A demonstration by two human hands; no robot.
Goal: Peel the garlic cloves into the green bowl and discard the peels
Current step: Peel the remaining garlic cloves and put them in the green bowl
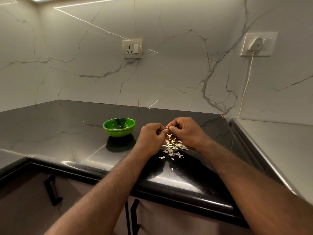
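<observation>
A small garlic clove [167,127] is pinched between the fingertips of both my hands, just above the dark counter. My left hand [150,137] curls its fingers toward the clove from the left. My right hand [185,131] pinches it from the right with thumb and forefinger. Most of the clove is hidden by the fingers. Below my hands lies a heap of pale garlic peels [172,147] on the counter. The green bowl [119,127] stands to the left of my hands; what is inside it is hard to make out.
The black counter [59,129] runs into a corner at the left, with a rounded front edge and cabinet handles [51,190] below. A steel surface [277,143] adjoins at the right. On the marble wall are a socket [132,49] and a plugged-in white cable [246,82].
</observation>
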